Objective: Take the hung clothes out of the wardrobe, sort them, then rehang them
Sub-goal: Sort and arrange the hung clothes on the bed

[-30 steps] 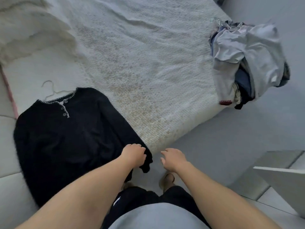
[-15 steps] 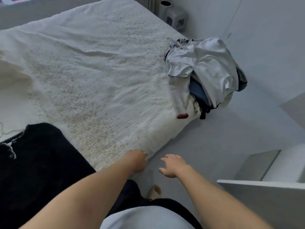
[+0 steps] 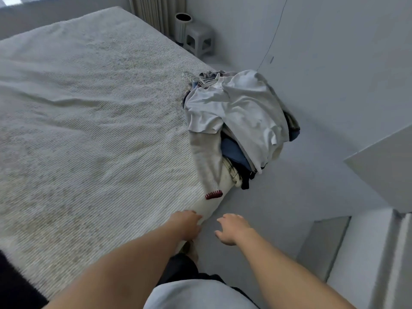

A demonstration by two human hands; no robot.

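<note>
A pile of clothes (image 3: 243, 112) on wire hangers (image 3: 191, 77) lies on the far right corner of the bed (image 3: 93, 121), a light grey shirt on top and dark blue and black garments beneath. A pale sleeve with a red cuff (image 3: 214, 194) trails down the bed's edge. Only a sliver of the black sweater (image 3: 13, 284) shows at the lower left. My left hand (image 3: 186, 223) hovers at the bed's near corner, fingers loosely curled, holding nothing. My right hand (image 3: 231, 229) hangs over the floor beside it, fingers relaxed and empty.
Grey floor (image 3: 289, 208) runs along the bed's right side. A white wardrobe door and panel (image 3: 379, 253) stand at the lower right. A small stool (image 3: 199, 40) with a vase (image 3: 182, 24) sits by the far wall.
The view has swung right, away from the black sweater and toward the clothes pile. Both empty hands have travelled along the bed's edge toward the pile.
</note>
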